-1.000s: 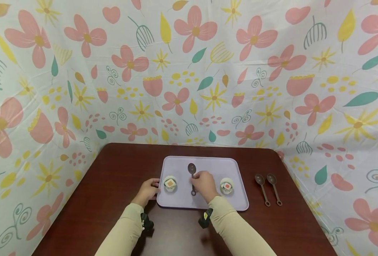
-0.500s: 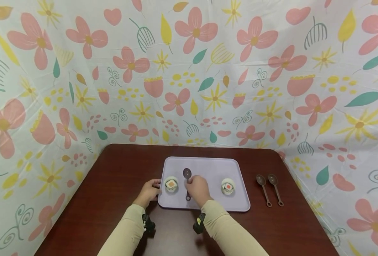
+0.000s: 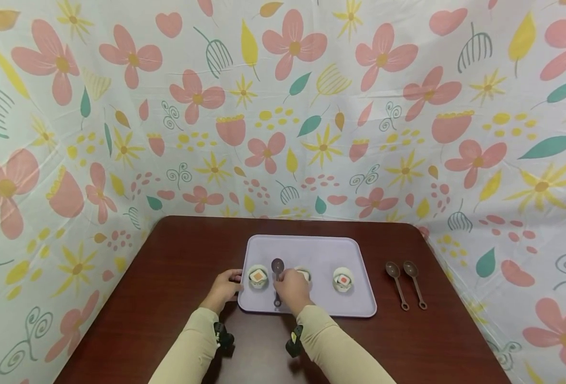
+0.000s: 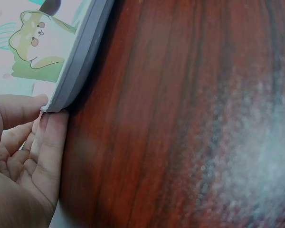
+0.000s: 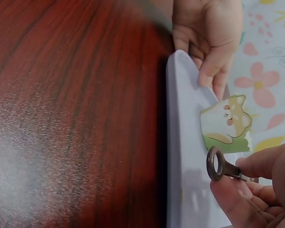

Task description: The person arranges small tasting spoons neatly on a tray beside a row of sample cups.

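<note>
A brown measuring spoon (image 3: pixel 277 265) is pinched by its handle between the thumb and fingers of my right hand (image 3: pixel 293 292). Its bowl points to the far side, over the lilac tray (image 3: pixel 321 250); the ringed handle end (image 5: pixel 215 163) shows in the right wrist view. My left hand (image 3: pixel 223 289) grips the tray's left edge, thumb at the rim and fingers on the outer side. Left of the spoon stands a small paper cup (image 3: pixel 258 277) with an orange square inside and a cartoon dog (image 4: pixel 40 40) on its wall. A second cup (image 3: pixel 304 273) is partly hidden behind my right hand.
On the tray's right side stands another cup (image 3: pixel 343 280) with a red square inside. Two more brown spoons, one (image 3: pixel 393 271) left and one (image 3: pixel 411 270) right, lie on the dark wooden table (image 3: pixel 192 240). A flowered cloth (image 3: pixel 273 106) hangs behind the table.
My right hand has moved left with the spoon, toward the left cup. The middle cup now shows beside that hand. My left hand stays at the tray's edge.
</note>
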`<state>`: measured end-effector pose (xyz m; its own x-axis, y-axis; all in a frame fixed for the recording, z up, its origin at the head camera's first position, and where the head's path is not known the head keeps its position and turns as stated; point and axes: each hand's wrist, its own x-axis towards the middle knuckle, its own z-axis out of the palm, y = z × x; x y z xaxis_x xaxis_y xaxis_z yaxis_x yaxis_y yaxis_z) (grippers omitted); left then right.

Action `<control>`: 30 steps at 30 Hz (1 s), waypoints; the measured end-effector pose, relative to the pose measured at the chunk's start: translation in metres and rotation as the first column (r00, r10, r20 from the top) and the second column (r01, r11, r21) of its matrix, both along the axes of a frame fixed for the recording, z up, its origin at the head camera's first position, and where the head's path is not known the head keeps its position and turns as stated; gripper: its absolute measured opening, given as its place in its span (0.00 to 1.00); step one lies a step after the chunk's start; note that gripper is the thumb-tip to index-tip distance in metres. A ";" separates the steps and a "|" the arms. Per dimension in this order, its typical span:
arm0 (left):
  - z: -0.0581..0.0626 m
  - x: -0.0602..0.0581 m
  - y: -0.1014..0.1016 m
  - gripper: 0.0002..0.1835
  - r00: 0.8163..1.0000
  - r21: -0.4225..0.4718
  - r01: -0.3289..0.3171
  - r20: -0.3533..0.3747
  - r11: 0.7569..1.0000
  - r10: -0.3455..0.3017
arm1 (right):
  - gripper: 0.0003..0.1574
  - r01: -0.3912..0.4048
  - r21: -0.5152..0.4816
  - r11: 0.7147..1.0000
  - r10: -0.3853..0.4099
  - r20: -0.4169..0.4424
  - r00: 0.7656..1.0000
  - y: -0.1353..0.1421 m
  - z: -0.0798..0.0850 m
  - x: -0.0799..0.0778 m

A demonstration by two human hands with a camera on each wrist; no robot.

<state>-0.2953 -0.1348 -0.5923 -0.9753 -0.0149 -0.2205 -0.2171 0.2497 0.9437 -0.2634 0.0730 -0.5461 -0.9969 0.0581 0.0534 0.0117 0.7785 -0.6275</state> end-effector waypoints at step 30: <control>-0.002 0.000 0.001 0.27 1.000 -0.041 0.001 -0.010 0.999 -0.001 | 0.14 0.013 0.108 0.994 -0.008 -0.051 0.999 -0.013 -0.017 -0.001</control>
